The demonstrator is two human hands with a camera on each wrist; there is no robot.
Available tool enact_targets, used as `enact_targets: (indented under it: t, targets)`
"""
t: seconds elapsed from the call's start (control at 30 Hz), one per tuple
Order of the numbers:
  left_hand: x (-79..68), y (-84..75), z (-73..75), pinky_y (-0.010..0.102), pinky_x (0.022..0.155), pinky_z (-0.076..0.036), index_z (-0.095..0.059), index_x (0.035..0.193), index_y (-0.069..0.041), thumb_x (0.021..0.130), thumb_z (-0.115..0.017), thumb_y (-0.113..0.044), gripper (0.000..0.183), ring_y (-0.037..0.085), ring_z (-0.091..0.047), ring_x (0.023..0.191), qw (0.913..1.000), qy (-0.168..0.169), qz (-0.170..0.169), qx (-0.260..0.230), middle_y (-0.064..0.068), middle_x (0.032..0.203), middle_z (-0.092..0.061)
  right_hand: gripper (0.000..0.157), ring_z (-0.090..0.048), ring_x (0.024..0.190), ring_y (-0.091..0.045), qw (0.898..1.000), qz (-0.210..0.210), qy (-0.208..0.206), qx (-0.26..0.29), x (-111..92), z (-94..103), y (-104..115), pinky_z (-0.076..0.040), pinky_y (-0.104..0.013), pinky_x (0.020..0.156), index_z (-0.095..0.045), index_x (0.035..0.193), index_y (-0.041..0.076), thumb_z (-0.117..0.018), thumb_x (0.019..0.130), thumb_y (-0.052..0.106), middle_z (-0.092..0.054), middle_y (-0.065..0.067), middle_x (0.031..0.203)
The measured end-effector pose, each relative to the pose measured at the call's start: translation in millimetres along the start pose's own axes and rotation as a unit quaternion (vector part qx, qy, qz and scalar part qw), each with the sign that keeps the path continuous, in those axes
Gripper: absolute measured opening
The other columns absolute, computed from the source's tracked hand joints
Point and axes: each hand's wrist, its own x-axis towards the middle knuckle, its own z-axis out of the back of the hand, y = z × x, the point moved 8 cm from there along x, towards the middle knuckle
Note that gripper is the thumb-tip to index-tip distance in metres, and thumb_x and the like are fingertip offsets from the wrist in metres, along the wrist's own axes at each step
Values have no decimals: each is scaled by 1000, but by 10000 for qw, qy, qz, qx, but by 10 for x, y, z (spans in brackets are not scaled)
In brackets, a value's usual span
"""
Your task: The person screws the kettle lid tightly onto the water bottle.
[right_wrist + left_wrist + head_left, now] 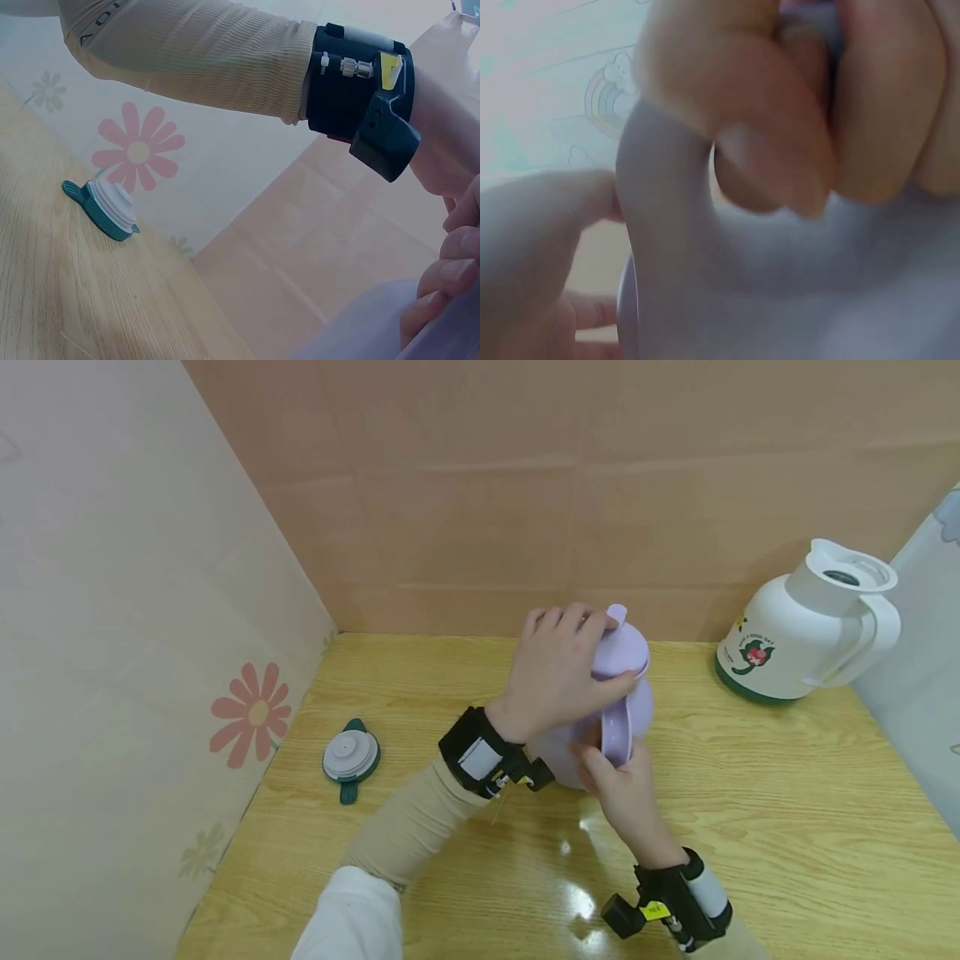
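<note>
A pale purple jug with a domed lid stands on the wooden table. My left hand spans the lid, fingers over its far side and thumb along the near rim. Lower down, my right hand grips the jug's loop handle. Close up in the left wrist view, curled fingers wrap the purple handle. Fingers lie against the purple surface at the lower right of the right wrist view. Most of the jug's body is hidden by the hands.
A white vacuum flask with a green base stands at the back right, its top uncovered. A white and green stopper lies at the left of the wooden table. Sheeted walls border the back and both sides.
</note>
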Motion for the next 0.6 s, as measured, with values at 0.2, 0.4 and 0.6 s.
enact_targets:
  t: [0.2,0.4,0.6]
  targets:
    - [44,85,-117,46,108,-20,-61,130,-23,90,-67,-52,50,15,-50,121,9960,514,-264,-685,-5,134,-56,28,-33,42,-14,9999,75,59,34,2,-8,11,-26,-34,38,-42,72,2,-53,94,-11,-38,-1,52]
    - [60,150,-185,43,109,-17,-58,133,-24,91,-69,-47,49,11,-45,127,9893,682,-433,-1218,-7,140,-53,32,-32,41,-14,9998,155,105,48,17,-21,28,-23,-33,37,-42,68,4,-52,94,-12,-37,-1,52]
    - [55,138,-151,42,107,-19,-59,135,-25,89,-66,-62,60,11,-48,123,9932,493,-363,-993,-10,136,-55,32,-31,41,-14,9999,112,85,52,10,-21,23,-24,-34,37,-42,68,4,-53,94,-11,-37,-1,52]
